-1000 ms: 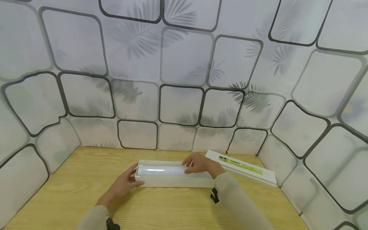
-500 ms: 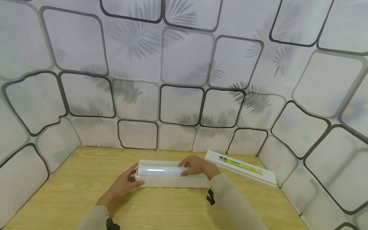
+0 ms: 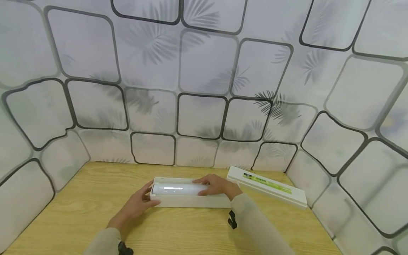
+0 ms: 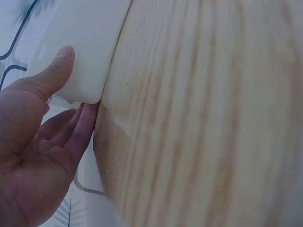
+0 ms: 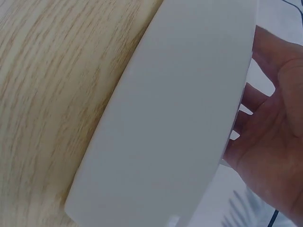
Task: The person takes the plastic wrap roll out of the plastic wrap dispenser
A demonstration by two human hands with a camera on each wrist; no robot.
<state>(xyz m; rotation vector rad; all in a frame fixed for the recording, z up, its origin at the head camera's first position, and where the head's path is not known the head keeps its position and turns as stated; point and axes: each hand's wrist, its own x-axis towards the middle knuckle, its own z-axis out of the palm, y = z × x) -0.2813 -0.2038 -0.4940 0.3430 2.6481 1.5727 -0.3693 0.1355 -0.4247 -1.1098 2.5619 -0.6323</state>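
Observation:
A long white box [image 3: 191, 202], with its top off, lies lengthwise on the table. Inside it is a shiny roll of plastic wrap [image 3: 176, 189]. My left hand [image 3: 137, 203] grips the box's left end, thumb on the front wall and fingers around the end; the left wrist view shows the thumb on the white wall [image 4: 87, 56]. My right hand [image 3: 216, 185] reaches over the box and holds the roll near its middle, thumb on the near side and fingers on the far side. The box's front wall [image 5: 161, 113] hides those fingertips in the right wrist view.
A white lid [image 3: 267, 186] with a green label lies slanted on the table, behind and right of the box. Patterned walls [image 3: 200, 117] enclose the wooden table [image 3: 95, 184] at the back and sides.
My right hand has slid a little to the left along the roll. The left hand, the box and the lid have stayed in place.

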